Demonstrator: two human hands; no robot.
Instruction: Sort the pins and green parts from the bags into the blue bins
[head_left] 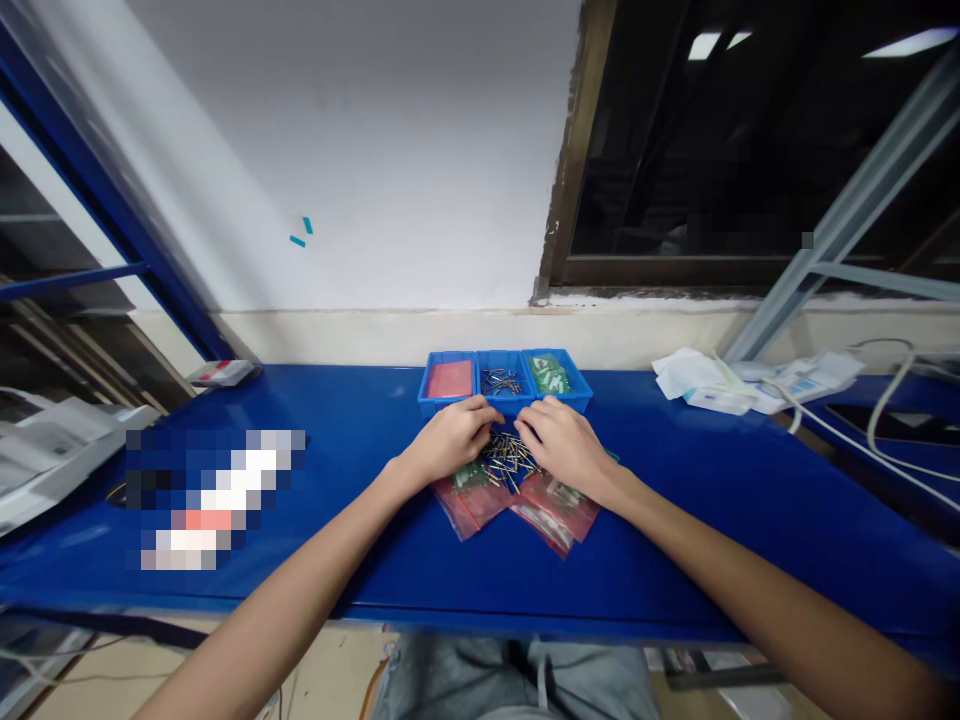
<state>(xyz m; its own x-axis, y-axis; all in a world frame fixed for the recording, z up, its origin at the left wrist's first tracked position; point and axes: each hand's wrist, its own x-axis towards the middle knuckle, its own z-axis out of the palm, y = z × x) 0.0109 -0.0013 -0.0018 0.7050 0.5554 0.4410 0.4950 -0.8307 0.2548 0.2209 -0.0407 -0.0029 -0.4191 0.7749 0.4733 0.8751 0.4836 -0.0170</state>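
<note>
Looking at loose metal pins (pixel 511 462) heaped on the blue counter (pixel 360 410), between left hand (pixel 457 440) and right hand (pixel 564 446). Can't tell left grip: curled at the fingers, with anything pinched hidden from view. Can't call right grip either: bent much the same, angled in over the heap.

Watch for scatter first: could roll outward if raked hard or brushed by a wrist. Probably prone to snagging too, being piled crosswise; liable to drag neighbours along when pulled singly.

Mind left red bag (pixel 471 510) and right red bag (pixel 556 508), just nearside of the heap: could slip if caught by a wrist, shoving pins along.

Also mind the blue tray (pixel 430 407) just beyond, with similar pieces (pixel 501 382) in its middle compartment: could get jostled by knuckles against the near wall.
</note>
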